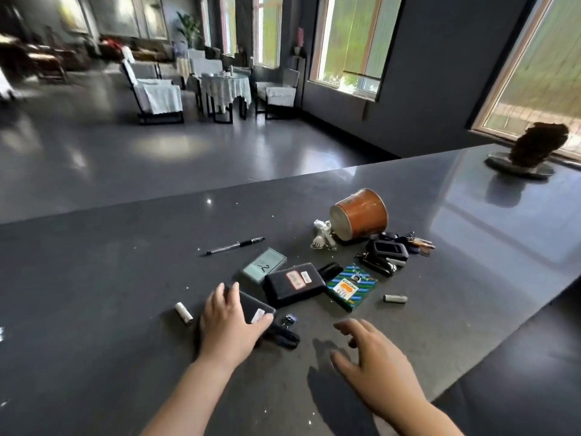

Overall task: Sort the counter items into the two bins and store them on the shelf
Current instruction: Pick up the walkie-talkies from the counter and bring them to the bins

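Small items lie scattered on the dark counter [125,278]. My left hand [231,322] lies on a flat black device [254,305], fingers spread over it. My right hand [374,354] hovers just above the counter with relaxed fingers, holding nothing. Beyond them sit a black case with stickers [294,283], a pale green card [264,265], a green and blue box [351,286], a pen [235,246], two silver batteries [184,313] [395,298], a binder clip [290,319], keys with a black fob [390,251], and a tipped orange cup [360,214].
A crumpled silver wrapper [322,236] lies beside the cup. A dark ornament on a plate [531,152] stands at the far right of the counter. The counter's edge runs diagonally at right. No bins or shelf are in view. Tables and chairs stand across the room.
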The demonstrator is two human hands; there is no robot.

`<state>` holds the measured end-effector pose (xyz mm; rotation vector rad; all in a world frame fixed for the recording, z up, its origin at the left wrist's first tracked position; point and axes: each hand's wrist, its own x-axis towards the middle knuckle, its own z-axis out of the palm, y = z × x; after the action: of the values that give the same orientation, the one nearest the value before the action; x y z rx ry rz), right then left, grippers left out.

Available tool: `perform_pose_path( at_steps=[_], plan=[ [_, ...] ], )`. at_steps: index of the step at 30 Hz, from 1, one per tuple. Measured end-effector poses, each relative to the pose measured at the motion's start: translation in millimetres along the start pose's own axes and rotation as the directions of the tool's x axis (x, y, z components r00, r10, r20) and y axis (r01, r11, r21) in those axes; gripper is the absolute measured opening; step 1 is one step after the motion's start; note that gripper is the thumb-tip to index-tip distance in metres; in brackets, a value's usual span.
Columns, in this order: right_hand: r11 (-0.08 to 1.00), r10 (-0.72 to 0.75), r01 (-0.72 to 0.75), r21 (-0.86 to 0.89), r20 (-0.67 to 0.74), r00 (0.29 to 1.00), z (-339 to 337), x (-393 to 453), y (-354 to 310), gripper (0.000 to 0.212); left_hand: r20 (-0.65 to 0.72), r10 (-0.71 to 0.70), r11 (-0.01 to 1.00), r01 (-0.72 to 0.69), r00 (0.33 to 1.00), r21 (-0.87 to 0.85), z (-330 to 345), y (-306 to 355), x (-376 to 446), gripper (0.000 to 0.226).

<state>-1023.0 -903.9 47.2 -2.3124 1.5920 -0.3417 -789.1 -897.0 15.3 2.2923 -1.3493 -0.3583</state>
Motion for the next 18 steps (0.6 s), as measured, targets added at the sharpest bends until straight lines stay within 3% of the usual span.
perform_pose_path(
  at_steps=[4, 8, 13, 18],
  plan=[
    [0.992, -0.013, 0.014, 0.123, -0.007, 1.0, 25.5, 56.0, -6.4, 0.068, 0.011, -0.041, 0.982, 0.038, 0.999, 0.185, 28.3, -2.3, 17.6, 0.105],
    [0.966, 0.089, -0.071, 0.25, -0.062, 0.994, 45.8, 102.2, -23.7, 0.098, -0.027, -0.065, 0.965, 0.07, 0.997, 0.254, 41.5, -4.5, 21.3, 0.111],
    [0.97, 0.176, -0.172, 0.171, -0.007, 0.984, 71.3, 147.9, -37.3, 0.124, -0.074, -0.1, 0.938, 0.119, 0.992, 0.326, 43.4, -1.0, 22.5, 0.117],
    [1.0, 0.003, -0.006, 0.029, 0.109, 0.994, 78.7, 165.4, -30.8, 0.12, -0.081, -0.135, 0.943, 0.153, 0.988, 0.296, 29.5, 0.1, 12.5, 0.11]
  ],
)
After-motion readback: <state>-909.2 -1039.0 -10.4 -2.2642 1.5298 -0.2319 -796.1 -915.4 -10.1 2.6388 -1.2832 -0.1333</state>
